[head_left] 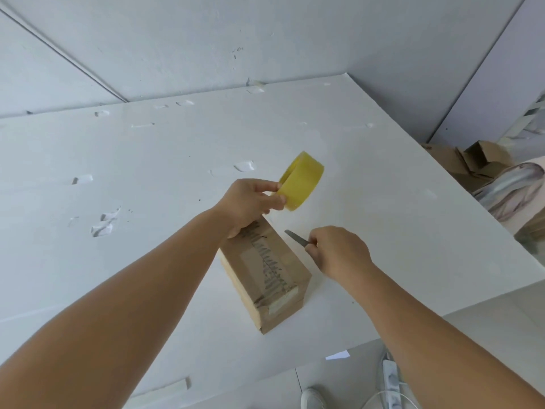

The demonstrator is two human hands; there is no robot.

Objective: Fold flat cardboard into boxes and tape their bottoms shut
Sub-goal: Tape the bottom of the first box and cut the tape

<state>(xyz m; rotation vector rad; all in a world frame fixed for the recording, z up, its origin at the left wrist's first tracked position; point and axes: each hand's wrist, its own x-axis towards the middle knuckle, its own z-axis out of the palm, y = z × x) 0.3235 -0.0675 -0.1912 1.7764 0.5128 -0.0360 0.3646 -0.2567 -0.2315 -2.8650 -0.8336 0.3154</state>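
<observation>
lying on the white table (147, 160), the small brown cardboard box (264, 276) has its long axis running from near edge away toward the far right, taped seam up. the yellow tape roll (302, 180) is pinched above its far end by the left hand (250, 202). a grey blade (296, 238) is gripped by the right hand (339, 250) just beside the box.

One box (265, 276), one tape roll (302, 180), one blade (296, 238).
</observation>
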